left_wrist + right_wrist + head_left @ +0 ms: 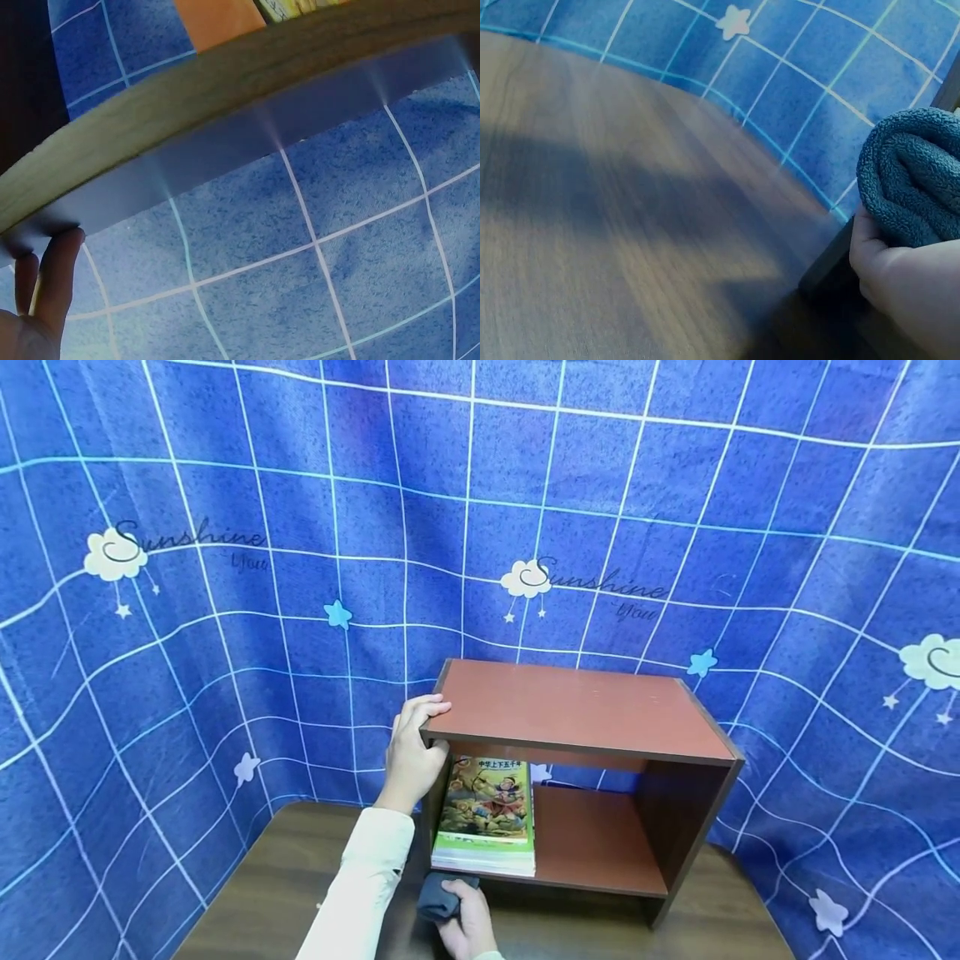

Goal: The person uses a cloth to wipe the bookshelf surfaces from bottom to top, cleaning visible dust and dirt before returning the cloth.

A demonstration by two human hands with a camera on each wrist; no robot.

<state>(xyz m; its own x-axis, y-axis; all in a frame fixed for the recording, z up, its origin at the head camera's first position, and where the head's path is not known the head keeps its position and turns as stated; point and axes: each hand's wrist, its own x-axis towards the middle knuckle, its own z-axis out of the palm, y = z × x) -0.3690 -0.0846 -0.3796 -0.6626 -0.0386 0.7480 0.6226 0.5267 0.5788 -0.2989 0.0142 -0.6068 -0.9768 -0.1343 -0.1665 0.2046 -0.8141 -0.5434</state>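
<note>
A small reddish-brown shelf stands on the wooden table. My left hand holds its upper left corner, fingers over the top board and thumb at the front edge. In the left wrist view, two fingertips touch the shelf panel. Below, my right hand grips a folded dark grey-blue towel close to the shelf's lower left front. Its thick, rolled layers of towel show in the right wrist view, fingers beneath them. A stack of books with an illustrated cover lies inside on the left.
The wooden table extends on both sides of the shelf. A blue curtain with white grid lines, clouds and stars hangs behind and around it. The shelf's right side panel reaches down to the table.
</note>
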